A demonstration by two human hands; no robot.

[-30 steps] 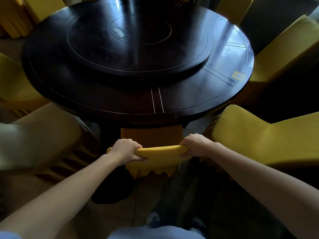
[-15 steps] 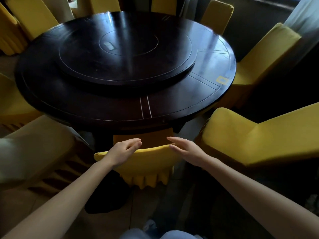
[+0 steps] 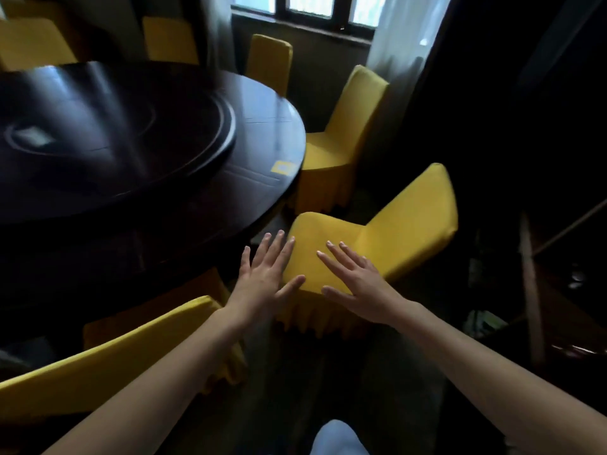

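My left hand (image 3: pixel 266 274) and my right hand (image 3: pixel 356 282) are both held out flat with fingers spread, holding nothing. They hover in front of a yellow-covered chair (image 3: pixel 387 234) that stands turned away from the round dark table (image 3: pixel 141 159). I cannot tell whether either hand touches its seat. At lower left, the back of another yellow chair (image 3: pixel 108 359) lies under my left forearm, tucked against the table.
A raised turntable (image 3: pixel 108 123) sits in the table's middle. More yellow chairs (image 3: pixel 341 133) ring the table toward the window (image 3: pixel 308 8). Dark clutter and a wooden pole (image 3: pixel 530 284) fill the right side. A pale curtain (image 3: pixel 397 37) hangs by the window.
Both hands let go of the back of the chair tucked under the table and opened. My view swung right, and the hands now reach toward the neighbouring chair.
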